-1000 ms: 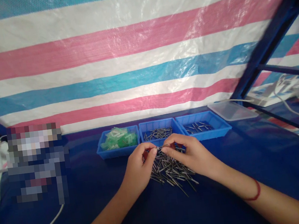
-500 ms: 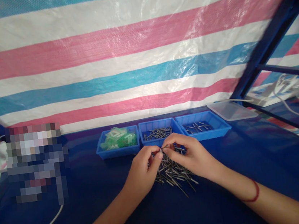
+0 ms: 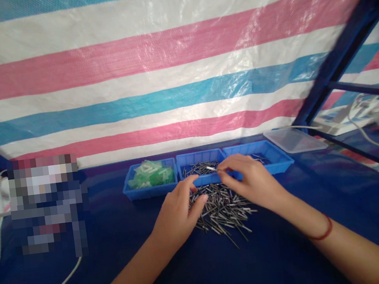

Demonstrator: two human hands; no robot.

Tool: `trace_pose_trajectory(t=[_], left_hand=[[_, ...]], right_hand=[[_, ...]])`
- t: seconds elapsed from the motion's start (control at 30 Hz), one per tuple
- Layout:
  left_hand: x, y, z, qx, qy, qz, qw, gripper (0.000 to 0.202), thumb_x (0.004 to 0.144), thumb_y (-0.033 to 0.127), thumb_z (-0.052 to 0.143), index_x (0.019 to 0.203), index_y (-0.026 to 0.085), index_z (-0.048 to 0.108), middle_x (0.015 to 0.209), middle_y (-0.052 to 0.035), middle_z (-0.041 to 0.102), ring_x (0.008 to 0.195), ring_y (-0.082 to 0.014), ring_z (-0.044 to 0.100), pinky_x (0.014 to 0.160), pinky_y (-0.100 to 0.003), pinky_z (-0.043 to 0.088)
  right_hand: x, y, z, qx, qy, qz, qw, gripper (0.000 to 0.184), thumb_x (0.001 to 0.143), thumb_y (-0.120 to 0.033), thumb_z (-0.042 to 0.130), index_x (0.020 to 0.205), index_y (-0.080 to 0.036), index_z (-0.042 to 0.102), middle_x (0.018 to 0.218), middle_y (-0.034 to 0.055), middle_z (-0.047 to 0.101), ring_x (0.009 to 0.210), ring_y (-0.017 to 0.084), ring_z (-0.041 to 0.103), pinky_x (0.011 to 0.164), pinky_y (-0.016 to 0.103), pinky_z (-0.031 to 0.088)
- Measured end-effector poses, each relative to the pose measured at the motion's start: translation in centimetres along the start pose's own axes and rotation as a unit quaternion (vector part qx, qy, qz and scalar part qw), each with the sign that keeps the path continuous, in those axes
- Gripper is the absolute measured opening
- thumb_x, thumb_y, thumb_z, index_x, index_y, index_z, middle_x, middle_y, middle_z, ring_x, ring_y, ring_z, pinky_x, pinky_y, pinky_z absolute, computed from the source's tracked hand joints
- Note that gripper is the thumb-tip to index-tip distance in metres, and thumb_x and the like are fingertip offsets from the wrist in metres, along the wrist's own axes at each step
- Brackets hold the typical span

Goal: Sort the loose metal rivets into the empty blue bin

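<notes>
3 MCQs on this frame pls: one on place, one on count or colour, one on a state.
1. Where does the loose heap of metal pins lie?
A. In the clear lid
B. On the blue table, in front of the trays
C. In the left tray

2. How many blue trays stand in the row?
A. Three
B. Two
C. Five

3. What is the right hand doing?
A. Lying flat and empty
B. Gripping the white cable
C. Pinching one pin over the middle tray

Answers: 1 B, the heap lies on the table between the hands, outside the trays. 2 A, left tray with green parts, middle tray, right tray. 3 C, a pin shows at its fingertips above the middle tray; the left hand rests on the heap.
</notes>
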State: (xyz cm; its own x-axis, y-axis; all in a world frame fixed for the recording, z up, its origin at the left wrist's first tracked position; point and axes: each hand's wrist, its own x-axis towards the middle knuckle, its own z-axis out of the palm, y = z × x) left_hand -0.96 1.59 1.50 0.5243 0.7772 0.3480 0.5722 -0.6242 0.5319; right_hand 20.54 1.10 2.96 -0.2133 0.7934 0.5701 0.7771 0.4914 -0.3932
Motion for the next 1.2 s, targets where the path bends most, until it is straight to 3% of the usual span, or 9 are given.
trace_pose_trajectory(t=[0.1,0.17,0.3,0.43,0.67,0.77,0.9,1.03,1.2], left_hand=[[-0.1,-0.1,0.0,0.059,-0.057,0.022,0.996,0.037,0.093,0.034,0.046,0.128,0.021,0.046,0.11,-0.0067,0.06,0.098,-0.0231,0.055,0.085,-0.037,0.041],[-0.2,-0.2,0.0,0.097,-0.088,0.03,0.991,0.033,0.093,0.036,0.045,0.123,0.023,0.052,0.113,-0.0064,0.059,0.101,-0.0246,0.053,0.085,-0.039,0.04],[-0.3,-0.3,0.1,0.14,-0.108,0.035,0.984,0.029,0.092,0.038,0.048,0.116,0.025,0.059,0.117,-0.0056,0.057,0.101,-0.0252,0.051,0.08,-0.038,0.039],[-0.4,-0.3,0.3,0.152,-0.108,0.036,0.982,0.023,0.093,0.034,0.047,0.107,0.025,0.062,0.113,-0.004,0.058,0.098,-0.0235,0.052,0.077,-0.036,0.037],[-0.4,-0.2,0.8,0.167,-0.09,0.029,0.981,0.014,0.092,0.03,0.05,0.095,0.025,0.063,0.101,-0.0024,0.062,0.095,-0.0223,0.049,0.076,-0.035,0.034],[-0.4,-0.2,0.8,0.174,-0.087,0.029,0.981,0.014,0.093,0.029,0.05,0.093,0.024,0.063,0.099,-0.0025,0.062,0.094,-0.0217,0.049,0.075,-0.035,0.034],[-0.2,-0.1,0.7,0.152,-0.061,0.015,0.986,0.017,0.095,0.027,0.044,0.094,0.022,0.06,0.099,-0.0025,0.063,0.092,-0.0206,0.051,0.076,-0.035,0.034],[0.0,-0.3,0.7,0.072,-0.03,-0.009,0.997,0.015,0.095,0.026,0.044,0.096,0.022,0.058,0.097,-0.0006,0.064,0.092,-0.0189,0.054,0.077,-0.033,0.036],[0.1,-0.4,0.8,-0.007,-0.007,-0.014,1.0,0.013,0.092,0.026,0.048,0.096,0.02,0.058,0.093,-0.0018,0.065,0.087,-0.0183,0.058,0.077,-0.03,0.039]], right_hand=[[0.4,2.6,-1.3,-0.098,0.082,0.094,0.987,0.016,0.083,-0.025,0.052,0.074,-0.018,0.063,0.07,0.0043,0.067,0.066,0.019,0.059,0.064,0.03,0.04],[0.5,4.1,-1.9,-0.16,0.1,0.143,0.971,0.019,0.081,-0.028,0.052,0.07,-0.018,0.063,0.066,0.0053,0.066,0.06,0.019,0.058,0.057,0.03,0.037],[0.3,5.9,-2.2,-0.276,0.067,0.184,0.941,0.024,0.079,-0.033,0.051,0.066,-0.018,0.065,0.063,0.0068,0.067,0.057,0.022,0.058,0.051,0.03,0.029],[0.1,5.9,-1.8,-0.328,0.025,0.19,0.925,0.033,0.081,-0.041,0.048,0.064,-0.019,0.066,0.061,0.0083,0.066,0.06,0.025,0.06,0.052,0.031,0.027],[0.1,2.0,-0.5,-0.21,0.026,0.047,0.976,0.028,0.087,-0.033,0.048,0.069,-0.019,0.064,0.068,0.0055,0.066,0.07,0.021,0.058,0.066,0.033,0.034],[-0.2,-0.1,0.1,-0.147,-0.042,-0.028,0.988,0.024,0.088,-0.031,0.05,0.074,-0.019,0.064,0.071,0.0045,0.065,0.074,0.021,0.056,0.07,0.034,0.035],[-0.7,-1.7,0.6,-0.069,-0.145,-0.099,0.982,0.015,0.083,-0.033,0.059,0.086,-0.02,0.065,0.078,0.0046,0.065,0.079,0.022,0.056,0.072,0.034,0.038],[-0.9,-2.2,1.0,-0.01,-0.142,-0.101,0.985,0.013,0.088,-0.027,0.053,0.09,-0.02,0.064,0.083,0.0048,0.066,0.081,0.02,0.059,0.075,0.035,0.041],[-0.9,-2.7,1.5,0.115,-0.079,-0.032,0.99,0.013,0.089,-0.021,0.05,0.086,-0.02,0.063,0.08,0.0028,0.066,0.076,0.017,0.06,0.072,0.031,0.045]])
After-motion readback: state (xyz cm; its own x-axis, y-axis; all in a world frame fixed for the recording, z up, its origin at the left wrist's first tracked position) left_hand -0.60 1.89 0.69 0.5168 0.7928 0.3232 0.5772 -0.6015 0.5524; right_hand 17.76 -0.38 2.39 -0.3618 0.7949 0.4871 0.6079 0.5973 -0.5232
